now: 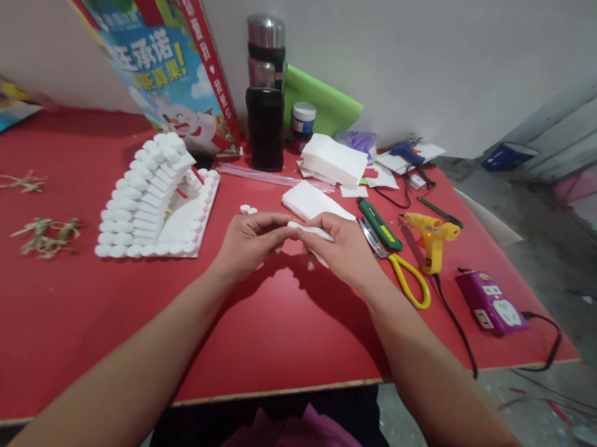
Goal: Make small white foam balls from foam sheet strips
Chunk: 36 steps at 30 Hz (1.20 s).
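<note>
Over the red table, my left hand and my right hand meet, both closed on a white paper strip. Its left end is pinched between the thumbs and index fingers and looks rolled; the rest runs back under my right fingers. Just behind my left hand lie a few small white rolls. A stack of white paper is beyond my right hand. To the left stands a white model with stair-like steps, edged with many similar rounded pieces.
On the right lie a green utility knife, yellow-handled scissors, a yellow glue gun with its cord and a purple power socket. A phone, a flask and a printed bag stand behind. Dried plant-like bits lie left.
</note>
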Motion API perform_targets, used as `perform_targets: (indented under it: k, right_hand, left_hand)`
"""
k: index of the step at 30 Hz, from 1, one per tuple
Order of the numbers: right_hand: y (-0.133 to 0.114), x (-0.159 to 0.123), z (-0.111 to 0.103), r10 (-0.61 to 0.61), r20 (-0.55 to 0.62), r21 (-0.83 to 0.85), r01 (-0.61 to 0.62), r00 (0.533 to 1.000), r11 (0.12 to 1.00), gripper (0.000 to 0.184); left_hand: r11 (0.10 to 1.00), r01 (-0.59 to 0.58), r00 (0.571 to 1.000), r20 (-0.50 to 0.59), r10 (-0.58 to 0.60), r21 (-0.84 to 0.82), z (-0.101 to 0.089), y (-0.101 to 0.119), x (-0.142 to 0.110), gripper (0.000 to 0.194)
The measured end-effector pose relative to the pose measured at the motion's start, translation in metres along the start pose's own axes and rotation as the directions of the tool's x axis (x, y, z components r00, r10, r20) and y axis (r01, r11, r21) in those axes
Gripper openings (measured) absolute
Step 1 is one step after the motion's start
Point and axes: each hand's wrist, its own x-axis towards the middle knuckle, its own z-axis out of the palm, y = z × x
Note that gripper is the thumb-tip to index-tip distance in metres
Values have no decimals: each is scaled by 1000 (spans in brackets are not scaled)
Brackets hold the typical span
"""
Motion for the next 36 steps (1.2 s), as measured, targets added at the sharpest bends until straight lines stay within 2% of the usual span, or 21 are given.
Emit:
perform_targets:
  k: [3, 6, 9, 11, 14, 16, 18, 22, 24, 27, 29, 33, 36]
  right_hand:
    - [3, -1, 3, -67, -66, -159, 56, 996, 986, 19]
    - [8, 2, 5, -192, -102, -307, 153, 976, 939, 13]
    - [13, 5, 4, -384, -107, -350, 326, 917, 878, 24]
    - [14, 7, 2, -488, -92, -382, 422, 868, 822, 23]
    - [14, 8, -1, -535, -77, -425, 458, 841, 781, 14]
    - [13, 8, -2, -521, -81, -416, 446, 850, 792, 16]
    - [10, 8, -4, -467, -100, -384, 399, 878, 833, 19]
    - [5, 6, -6, -220, -92, -249, 191, 971, 949, 25]
    - [3, 6, -7, -105, -44, -142, 98, 994, 985, 27]
    - [4, 6, -9, 24, 44, 9, -25, 999, 1000, 34]
    - [6, 7, -10, 65, 96, 94, -74, 993, 993, 37]
    - [6, 8, -11, 67, 155, 235, -103, 986, 967, 33]
    - [4, 7, -9, 46, 130, 220, -74, 990, 973, 29]
  left_hand:
    - [1000, -8, 999, -53, 7, -19, 3, -4, -1, 17]
    - [999, -3, 997, -80, 0, -34, 5, -5, -1, 17]
    - [999, 15, 998, -56, -18, -50, 3, -4, 0, 16]
    - [998, 13, 999, -33, -15, -58, 2, -3, 0, 16]
    - [999, 2, 1000, -8, -2, -53, 0, -3, 0, 15]
    - [999, -5, 1000, -2, 5, -42, -1, -2, 0, 15]
    - [999, -15, 1000, -8, 14, -34, -1, -1, 1, 15]
    - [1000, 12, 1000, -1, -12, -23, -2, 1, 1, 18]
    - [999, 29, 1000, 13, -28, -30, -2, 1, 0, 19]
    - [998, 39, 999, 28, -38, -40, -2, 0, 0, 19]
    - [999, 40, 998, 45, -38, -37, -2, 1, 1, 18]
    - [999, 39, 998, 51, -38, -22, -3, 2, 1, 17]
    - [999, 44, 998, 37, -43, -19, -3, 2, 1, 18]
